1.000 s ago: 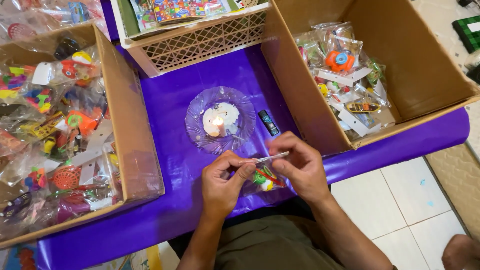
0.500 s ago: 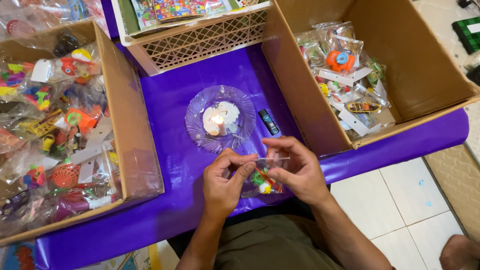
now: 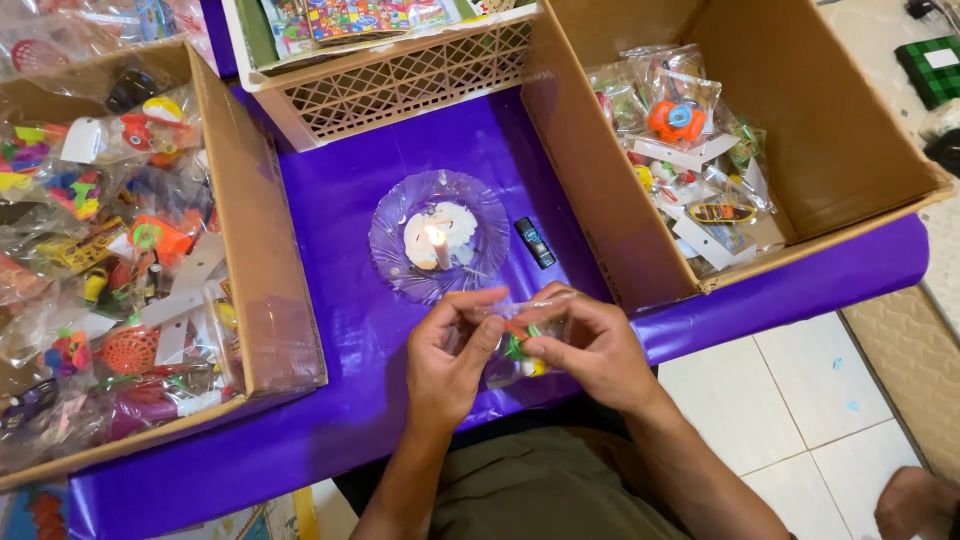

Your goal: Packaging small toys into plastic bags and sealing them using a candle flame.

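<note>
Both my hands hold a small clear plastic bag (image 3: 520,335) with little colourful toys inside, over the purple tablecloth (image 3: 340,300). My left hand (image 3: 450,355) pinches the bag's left side and my right hand (image 3: 590,345) grips its right side and top edge. Just beyond the bag stands a clear glass plate (image 3: 395,255) with a short lit candle (image 3: 438,245) in a pool of white wax. A small dark lighter (image 3: 535,242) lies to the right of the plate.
A cardboard box (image 3: 250,250) full of bagged toys stands at the left. Another cardboard box (image 3: 600,190) with several bagged toys stands at the right. A white lattice basket (image 3: 400,75) sits at the back. Tiled floor lies at the lower right.
The bag has been turned in my hands and lifted slightly toward the candle plate. My fingers have shifted from its thin edge to its sides.
</note>
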